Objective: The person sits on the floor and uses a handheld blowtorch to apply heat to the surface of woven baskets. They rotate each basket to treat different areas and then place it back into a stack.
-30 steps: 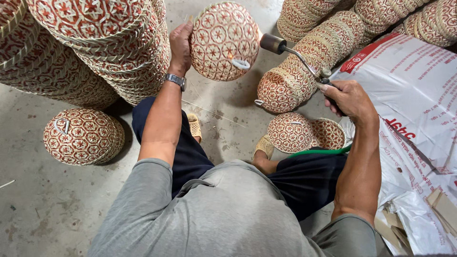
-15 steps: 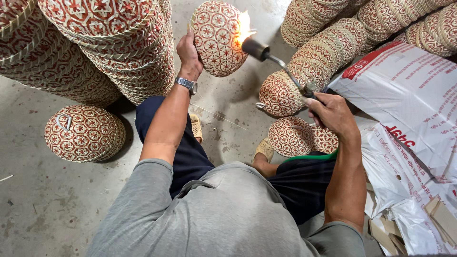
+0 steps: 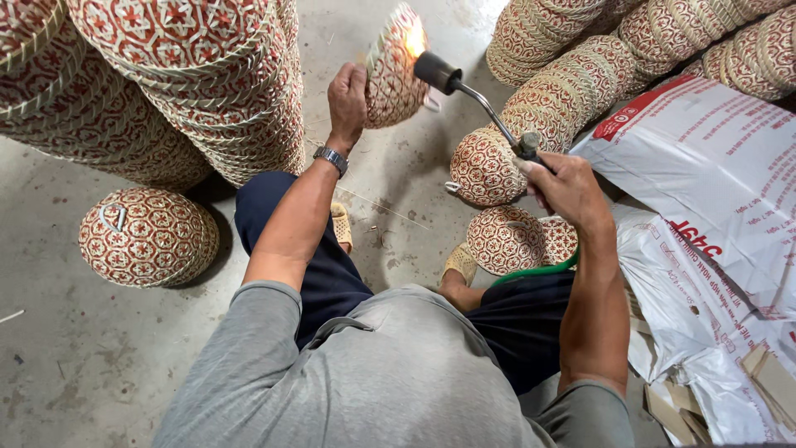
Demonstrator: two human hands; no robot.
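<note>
My left hand [image 3: 347,93] grips a round woven basket [image 3: 391,76] with a red and cream pattern, held up edge-on above the concrete floor. My right hand [image 3: 564,184] holds a gas torch [image 3: 485,104] by its handle. The torch's black nozzle points at the basket's upper rim, where a small flame burns. A green hose [image 3: 539,270] runs from the torch past my right knee. A watch sits on my left wrist.
Tall stacks of the same patterned baskets [image 3: 191,83] lean at the left, and more rows [image 3: 630,50] lie at the upper right. Single baskets lie at the left [image 3: 148,236] and by my feet [image 3: 506,239]. White printed sacks [image 3: 713,216] and cardboard scraps lie at the right.
My left hand has turned the basket from face-on to edge-on. My right hand has swung the torch to the basket, and a flame now plays on its rim.
</note>
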